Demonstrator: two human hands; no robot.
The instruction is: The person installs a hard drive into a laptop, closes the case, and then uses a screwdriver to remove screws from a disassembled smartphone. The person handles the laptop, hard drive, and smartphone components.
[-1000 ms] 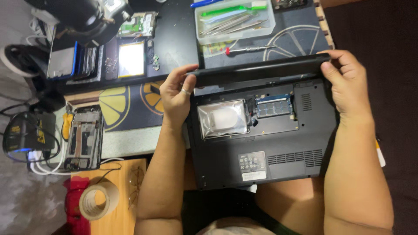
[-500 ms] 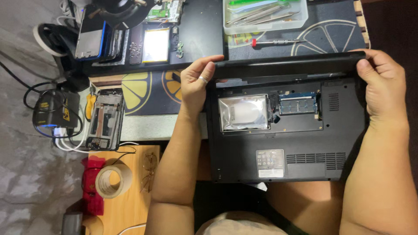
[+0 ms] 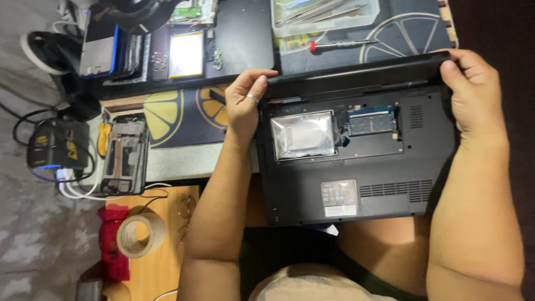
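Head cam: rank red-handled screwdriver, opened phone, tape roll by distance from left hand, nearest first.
From the left hand:
1. Red-handled screwdriver: just beyond the laptop's far edge, to the hand's right.
2. Opened phone: out to the hand's left, on the mat's edge.
3. Tape roll: farthest, lower left on the wooden board.

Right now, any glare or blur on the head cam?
Head view: glare on the silver drive cover in the laptop; left hand and right hand sharp at its far edge; soft, even light; right side dark.
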